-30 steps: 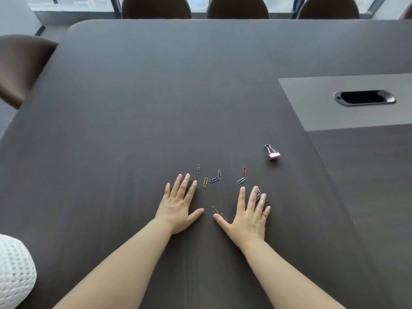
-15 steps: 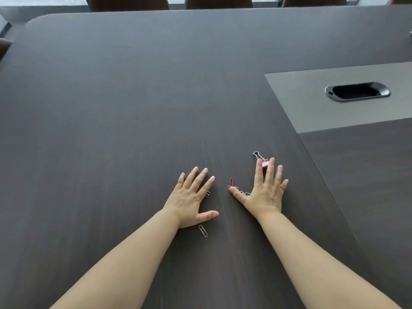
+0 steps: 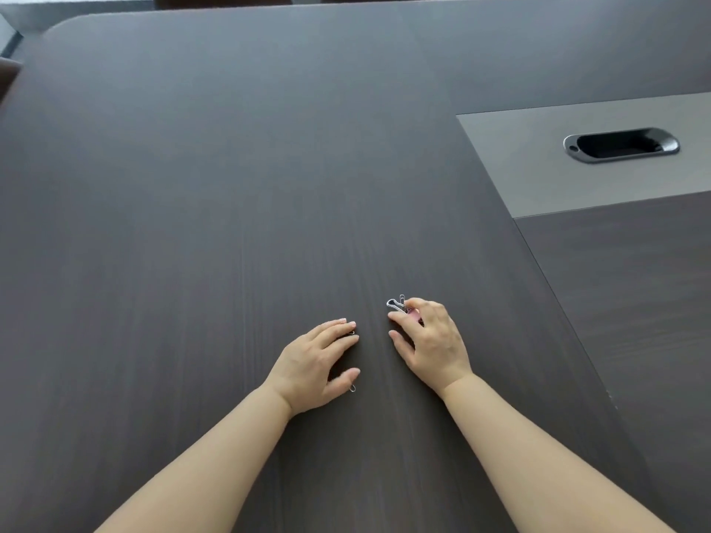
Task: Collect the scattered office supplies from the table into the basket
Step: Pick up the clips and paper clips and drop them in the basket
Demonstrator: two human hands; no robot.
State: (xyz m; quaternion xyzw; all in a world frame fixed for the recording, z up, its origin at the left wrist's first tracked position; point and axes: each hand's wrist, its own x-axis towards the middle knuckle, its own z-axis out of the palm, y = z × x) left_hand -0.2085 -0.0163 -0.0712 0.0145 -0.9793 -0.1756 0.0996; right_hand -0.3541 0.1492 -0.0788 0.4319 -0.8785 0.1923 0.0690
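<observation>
My right hand [image 3: 433, 342] is curled on the dark table [image 3: 231, 225], its fingers closed on the pink binder clip [image 3: 398, 305], whose silver wire handles stick out past the fingertips. My left hand [image 3: 317, 361] lies cupped on the table just to its left, fingers bent inward over some of the paper clips. One paper clip [image 3: 352, 388] peeks out under the left thumb, and a trace of another shows at the fingertips. The other paper clips are hidden under the hands. The basket is out of view.
A grey inset panel [image 3: 538, 178] with a black oval cable slot [image 3: 621, 144] lies at the right. Chair backs show along the table's far edge at the top.
Both hands went from flat with spread fingers to curled, sweeping toward each other. The right hand has closed on the binder clip. The loose paper clips are now covered, and the camera tilted down.
</observation>
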